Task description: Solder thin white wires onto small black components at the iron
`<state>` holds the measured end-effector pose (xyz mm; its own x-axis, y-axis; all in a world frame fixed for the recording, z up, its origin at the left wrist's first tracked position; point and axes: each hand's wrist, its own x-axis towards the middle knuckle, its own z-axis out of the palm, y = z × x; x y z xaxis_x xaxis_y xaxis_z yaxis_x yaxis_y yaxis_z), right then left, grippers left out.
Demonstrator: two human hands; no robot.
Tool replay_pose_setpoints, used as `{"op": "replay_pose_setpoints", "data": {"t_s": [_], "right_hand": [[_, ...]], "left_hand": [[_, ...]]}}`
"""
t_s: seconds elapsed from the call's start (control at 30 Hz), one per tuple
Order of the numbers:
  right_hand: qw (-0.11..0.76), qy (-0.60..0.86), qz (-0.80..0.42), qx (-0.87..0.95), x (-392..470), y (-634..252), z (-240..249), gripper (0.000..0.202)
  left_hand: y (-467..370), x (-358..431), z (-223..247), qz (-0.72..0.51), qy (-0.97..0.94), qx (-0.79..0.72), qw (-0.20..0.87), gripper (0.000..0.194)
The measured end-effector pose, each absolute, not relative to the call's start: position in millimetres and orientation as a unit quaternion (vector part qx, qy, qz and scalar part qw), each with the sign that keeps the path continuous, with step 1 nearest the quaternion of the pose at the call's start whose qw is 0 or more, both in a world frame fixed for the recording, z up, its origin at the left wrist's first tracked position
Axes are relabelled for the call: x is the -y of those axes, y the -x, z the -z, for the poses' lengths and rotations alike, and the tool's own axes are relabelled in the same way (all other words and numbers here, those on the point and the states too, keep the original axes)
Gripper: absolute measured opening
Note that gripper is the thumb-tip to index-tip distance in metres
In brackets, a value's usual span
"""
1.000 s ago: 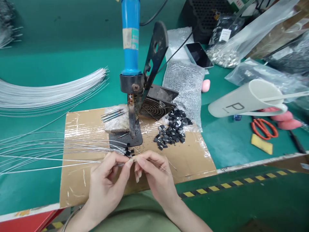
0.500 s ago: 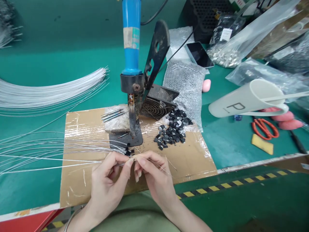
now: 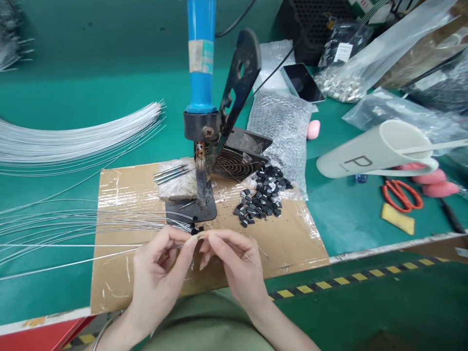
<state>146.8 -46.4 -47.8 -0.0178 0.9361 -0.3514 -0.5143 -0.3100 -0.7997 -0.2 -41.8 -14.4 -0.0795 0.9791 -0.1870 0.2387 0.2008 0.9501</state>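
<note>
Above the cardboard (image 3: 120, 285), my two hands meet fingertip to fingertip. My left hand (image 3: 159, 273) is closed in a pinch on a thin white wire (image 3: 66, 264) that trails off to the left. My right hand (image 3: 239, 268) pinches at the end of that wire; what lies between its fingertips is too small to make out. A fine strand (image 3: 252, 261) shows along the right fingers. Just beyond the hands, several wires end in small black connectors (image 3: 194, 230). An upright soldering iron (image 3: 200, 87) with a blue handle stands behind them, tip downward.
Loose black connectors (image 3: 259, 200) are heaped right of the iron, beside a small fan (image 3: 237, 158). A bundle of white wires (image 3: 91, 141) lies at left. Farther right are a white mug (image 3: 354, 151), red-handled scissors (image 3: 402, 195), a yellow sponge (image 3: 398, 219) and a phone (image 3: 302, 83).
Both hands have shifted slightly left, still fingertip to fingertip. One wire trailing from the left hand has swung down towards the table's front edge.
</note>
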Motion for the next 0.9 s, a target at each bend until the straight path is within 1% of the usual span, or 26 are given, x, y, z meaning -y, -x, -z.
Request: {"op": "replay_pose_setpoints", "data": {"t_s": [0.17, 0.27, 0.6, 0.77, 0.9], "right_hand": [[0.539, 0.472, -0.647, 0.261, 47.7, -144.5, 43.6, 0.009], [0.540, 0.474, -0.648, 0.253, 47.5, -143.8, 42.5, 0.005], [0.531, 0.452, -0.670, 0.254, 51.6, -146.2, 47.5, 0.008], [0.536, 0.432, -0.692, 0.217, 48.2, -147.3, 44.9, 0.011], [0.527, 0.420, -0.713, 0.195, 43.7, -149.9, 42.3, 0.015]], "left_hand": [[4.0, 43.6, 18.9, -0.394, -0.529, -0.594, 0.460, 0.014], [7.5, 44.1, 20.8, -0.389, -0.559, -0.582, 0.444, 0.013], [9.3, 41.7, 19.7, -0.379, -0.609, -0.557, 0.418, 0.016], [9.5, 43.1, 22.1, -0.377, -0.618, -0.565, 0.397, 0.014], [10.4, 41.4, 17.8, -0.365, -0.642, -0.557, 0.381, 0.017]]}}
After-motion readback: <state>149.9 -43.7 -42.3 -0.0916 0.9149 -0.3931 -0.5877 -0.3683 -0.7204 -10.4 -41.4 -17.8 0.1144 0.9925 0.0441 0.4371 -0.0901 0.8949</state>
